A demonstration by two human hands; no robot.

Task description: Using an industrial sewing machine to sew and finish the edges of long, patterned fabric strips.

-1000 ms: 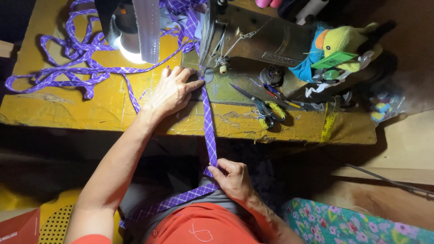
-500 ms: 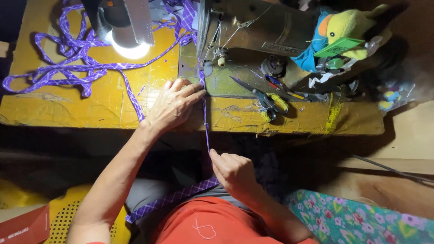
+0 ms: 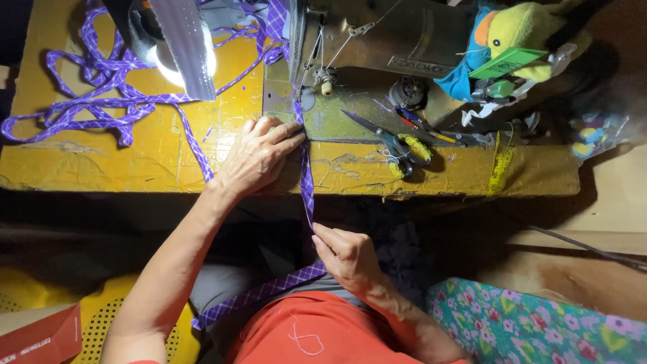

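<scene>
Fingers of the right hand pinch the purple strip near the lap. Farther up, the left hand lies flat, fingers loose, beside the strip on the yellow table. Beyond stands the sewing machine.

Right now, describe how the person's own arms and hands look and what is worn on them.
Both forearms are bare to the elbow at least: no sleeves, gloves, watch or bracelets show. The left hand and the right hand carry no rings that I can make out. An orange garment covers the lap below them.
</scene>
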